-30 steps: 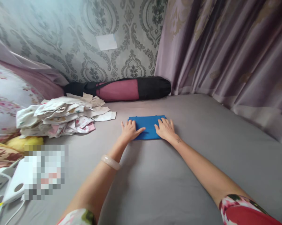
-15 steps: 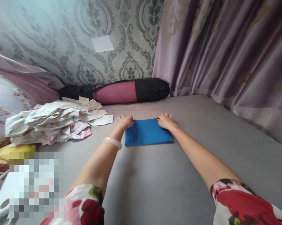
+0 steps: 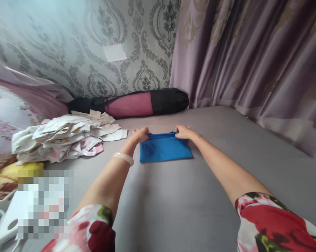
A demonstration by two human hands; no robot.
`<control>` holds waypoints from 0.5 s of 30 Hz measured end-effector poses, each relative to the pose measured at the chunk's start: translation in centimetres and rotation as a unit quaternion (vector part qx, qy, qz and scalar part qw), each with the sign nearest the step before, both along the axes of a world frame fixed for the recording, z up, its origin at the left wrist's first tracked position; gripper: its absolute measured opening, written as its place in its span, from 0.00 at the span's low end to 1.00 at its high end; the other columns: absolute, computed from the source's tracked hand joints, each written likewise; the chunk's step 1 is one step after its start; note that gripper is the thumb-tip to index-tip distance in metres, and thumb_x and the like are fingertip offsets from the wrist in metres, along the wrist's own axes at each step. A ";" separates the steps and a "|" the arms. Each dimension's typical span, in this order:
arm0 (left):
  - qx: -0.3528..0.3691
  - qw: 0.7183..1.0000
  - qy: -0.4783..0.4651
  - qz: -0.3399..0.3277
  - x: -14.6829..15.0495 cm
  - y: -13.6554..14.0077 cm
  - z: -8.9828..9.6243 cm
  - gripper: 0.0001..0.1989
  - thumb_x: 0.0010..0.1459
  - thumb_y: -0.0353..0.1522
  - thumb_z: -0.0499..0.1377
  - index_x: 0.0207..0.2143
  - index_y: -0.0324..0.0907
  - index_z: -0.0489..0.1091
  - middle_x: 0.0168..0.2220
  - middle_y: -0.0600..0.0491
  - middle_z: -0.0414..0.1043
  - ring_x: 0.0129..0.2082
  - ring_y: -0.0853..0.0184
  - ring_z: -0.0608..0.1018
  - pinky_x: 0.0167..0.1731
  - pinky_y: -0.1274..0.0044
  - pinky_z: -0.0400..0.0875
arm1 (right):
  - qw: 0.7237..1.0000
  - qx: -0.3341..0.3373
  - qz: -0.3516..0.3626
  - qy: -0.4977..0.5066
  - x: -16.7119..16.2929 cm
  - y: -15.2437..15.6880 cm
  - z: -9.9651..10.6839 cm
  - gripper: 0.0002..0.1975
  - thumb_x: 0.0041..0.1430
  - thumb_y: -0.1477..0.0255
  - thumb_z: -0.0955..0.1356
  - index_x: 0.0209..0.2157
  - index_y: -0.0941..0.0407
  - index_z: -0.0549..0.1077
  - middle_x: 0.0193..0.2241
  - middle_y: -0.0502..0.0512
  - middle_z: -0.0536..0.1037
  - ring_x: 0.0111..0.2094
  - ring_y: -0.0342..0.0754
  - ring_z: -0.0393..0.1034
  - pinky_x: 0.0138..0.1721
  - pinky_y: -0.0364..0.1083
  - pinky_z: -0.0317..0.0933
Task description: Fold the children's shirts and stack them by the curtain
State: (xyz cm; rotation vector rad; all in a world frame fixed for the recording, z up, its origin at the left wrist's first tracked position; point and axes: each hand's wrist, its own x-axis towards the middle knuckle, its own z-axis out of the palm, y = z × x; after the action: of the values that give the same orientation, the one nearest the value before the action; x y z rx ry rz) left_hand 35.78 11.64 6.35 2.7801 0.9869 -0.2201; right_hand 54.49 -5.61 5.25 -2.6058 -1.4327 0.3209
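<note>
Head view: both hands on the blue folded cloth [image 3: 165, 149], which lies on the gray bedsheet [image 3: 255, 141]. Left hand [image 3: 140, 134] grips its far-left corner, fingers curled; right hand [image 3: 183, 132] pinches the far edge near the right corner, thumb on the near side.

Edges: far edge is pulled nearly straight between the two hands, with a narrow band and a darker line along it. Near edge sits on the sheet, on the wearer's side of both hands; its right corner lies slightly farther out than its left.

Room: sheet runs wide from the right hand to the purple curtain [image 3: 221, 59], and between the forearms back toward the wearer. Beyond both hands, a strip of sheet, then the pink-and-black long bag [image 3: 130, 105] against the patterned wall [image 3: 144, 21]. Tightest side is left: clothes pile [image 3: 58, 138] has a white sleeve end just beside the left hand. White device [image 3: 5, 227], partly pixelated, sits well back to the left of that hand.

Orientation: cloth is flat, roughly rectangular, long axis side to side, about parallel to the hand-to-hand line. Short sides run away from the wearer.
</note>
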 end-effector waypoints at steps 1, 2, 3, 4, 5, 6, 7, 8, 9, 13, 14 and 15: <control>-0.001 1.000 -0.004 -0.004 -0.2 0.0 0.3 0.17 0.53 0.34 0.58 0.47 0.49 0.70 0.51 0.51 0.75 0.55 0.56 0.70 0.56 0.60 0.58 | 1.000 0.004 0.006 0.001 0.0 -0.2 0.4 0.20 0.50 0.74 0.65 0.47 0.53 0.73 0.48 0.57 0.78 0.50 0.55 0.70 0.53 0.53 0.58; -0.001 1.000 -0.007 -0.010 -0.3 0.0 0.6 0.17 0.54 0.34 0.58 0.48 0.50 0.71 0.51 0.51 0.75 0.55 0.56 0.70 0.57 0.59 0.57 | 1.000 0.007 0.012 0.002 0.1 -0.4 0.7 0.22 0.50 0.74 0.65 0.49 0.53 0.72 0.50 0.56 0.77 0.52 0.55 0.70 0.53 0.52 0.58; 0.000 1.000 -0.008 -0.016 -0.5 0.0 1.0 0.17 0.54 0.35 0.58 0.47 0.50 0.71 0.51 0.51 0.75 0.55 0.55 0.70 0.56 0.59 0.57 | 1.000 0.008 0.019 0.005 0.2 -0.6 1.2 0.24 0.50 0.74 0.66 0.51 0.53 0.72 0.51 0.56 0.76 0.53 0.55 0.69 0.53 0.52 0.58; 0.001 1.000 -0.007 -0.022 -0.6 0.0 1.4 0.17 0.53 0.35 0.58 0.47 0.50 0.72 0.51 0.51 0.76 0.55 0.54 0.71 0.56 0.58 0.57 | 1.000 0.010 0.027 0.009 0.3 -0.9 1.6 0.25 0.51 0.74 0.66 0.53 0.52 0.71 0.52 0.55 0.76 0.54 0.55 0.69 0.53 0.51 0.59; 0.002 1.000 -0.006 -0.028 -0.8 0.0 1.9 0.16 0.53 0.36 0.59 0.45 0.50 0.73 0.50 0.51 0.76 0.55 0.53 0.71 0.56 0.58 0.57 | 0.999 0.010 0.037 0.017 0.4 -1.1 2.0 0.25 0.51 0.74 0.66 0.53 0.52 0.72 0.52 0.54 0.76 0.54 0.55 0.69 0.53 0.51 0.60; 0.002 0.999 -0.006 -0.034 -1.0 0.1 2.5 0.15 0.52 0.36 0.59 0.44 0.50 0.74 0.49 0.51 0.77 0.54 0.53 0.71 0.55 0.59 0.58 | 0.998 0.010 0.049 0.027 0.5 -1.4 2.5 0.25 0.51 0.74 0.66 0.52 0.51 0.73 0.52 0.53 0.77 0.53 0.55 0.70 0.52 0.49 0.61; 0.000 0.999 -0.007 -0.041 -1.2 0.1 3.1 0.14 0.52 0.36 0.59 0.43 0.49 0.75 0.47 0.51 0.77 0.52 0.54 0.72 0.55 0.60 0.59 | 0.997 0.011 0.062 0.039 0.7 -1.7 2.9 0.23 0.51 0.74 0.66 0.51 0.51 0.75 0.51 0.53 0.78 0.51 0.54 0.71 0.50 0.48 0.62; -0.006 0.999 -0.011 -0.051 -1.4 0.2 3.7 0.14 0.51 0.36 0.60 0.42 0.49 0.75 0.46 0.52 0.78 0.51 0.55 0.73 0.54 0.62 0.60 | 0.996 0.014 0.075 0.051 0.8 -2.0 3.4 0.21 0.51 0.74 0.66 0.49 0.51 0.76 0.49 0.52 0.79 0.50 0.53 0.72 0.48 0.46 0.63; -0.016 0.998 -0.016 -0.064 -1.6 0.3 4.3 0.14 0.51 0.36 0.60 0.42 0.48 0.75 0.44 0.54 0.79 0.49 0.57 0.74 0.52 0.65 0.62 | 0.994 0.019 0.089 0.062 0.9 -2.3 3.9 0.19 0.52 0.74 0.66 0.47 0.52 0.77 0.47 0.52 0.79 0.48 0.52 0.73 0.46 0.45 0.63; -0.078 0.989 -0.047 -0.115 -2.4 0.6 6.6 0.13 0.48 0.36 0.61 0.38 0.45 0.75 0.38 0.56 0.79 0.41 0.63 0.76 0.42 0.77 0.67 | 0.987 0.038 0.126 0.090 0.7 -3.5 5.9 0.16 0.55 0.74 0.66 0.44 0.56 0.78 0.43 0.54 0.81 0.43 0.50 0.74 0.42 0.42 0.64; -0.096 0.986 -0.057 -0.123 -2.6 0.6 7.2 0.13 0.47 0.35 0.61 0.37 0.44 0.75 0.37 0.56 0.78 0.40 0.64 0.76 0.40 0.78 0.67 | 0.986 0.042 0.131 0.092 0.6 -3.8 6.4 0.15 0.55 0.74 0.66 0.44 0.57 0.78 0.43 0.54 0.81 0.43 0.49 0.74 0.41 0.42 0.65; -0.111 0.983 -0.065 -0.127 -2.7 0.5 7.7 0.13 0.47 0.36 0.61 0.36 0.42 0.75 0.36 0.56 0.78 0.38 0.65 0.76 0.39 0.79 0.67 | 0.985 0.047 0.136 0.093 0.5 -4.0 6.9 0.15 0.55 0.74 0.66 0.44 0.57 0.78 0.42 0.55 0.81 0.42 0.49 0.74 0.41 0.42 0.65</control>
State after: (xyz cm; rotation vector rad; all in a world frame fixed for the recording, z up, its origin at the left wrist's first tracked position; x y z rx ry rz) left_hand 33.04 12.18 14.04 2.6671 0.5386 -0.1676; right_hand 54.97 -9.66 12.11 -2.2399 -1.6917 0.5027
